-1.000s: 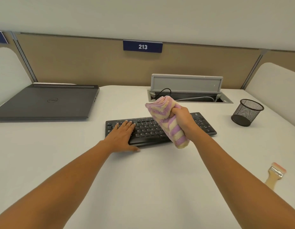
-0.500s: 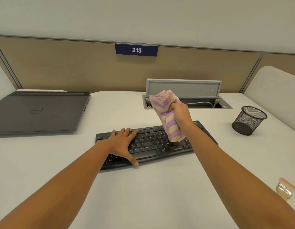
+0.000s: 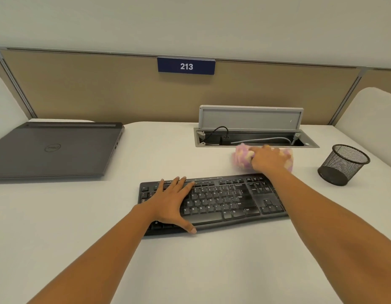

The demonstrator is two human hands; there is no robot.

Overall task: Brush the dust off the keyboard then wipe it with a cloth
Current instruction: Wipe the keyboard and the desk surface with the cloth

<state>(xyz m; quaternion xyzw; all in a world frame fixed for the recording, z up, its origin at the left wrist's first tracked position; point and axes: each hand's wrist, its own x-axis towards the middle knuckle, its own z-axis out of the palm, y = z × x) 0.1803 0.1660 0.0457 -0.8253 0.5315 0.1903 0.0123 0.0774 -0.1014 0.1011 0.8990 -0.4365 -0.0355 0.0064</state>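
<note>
The keyboard (image 3: 220, 200) was black, the cloth (image 3: 242, 157) pink and pale yellow, the laptop (image 3: 54, 150) dark grey, the mesh cup (image 3: 343, 164) black, the sign (image 3: 186, 66) navy with white digits, the desk (image 3: 190, 260) white.

a single wide-angle view from the person's head, looking forward and down across the white desk (image 3: 212, 270). the left forearm (image 3: 98, 260) and right forearm (image 3: 332, 227) run in from the bottom corners, close to the lens. the keyboard (image 3: 223, 202) sits near the middle. the partition (image 3: 102, 91) and its 213 plate (image 3: 186, 66) cross the top, farther off, their lines bending slightly toward the sides.
</note>
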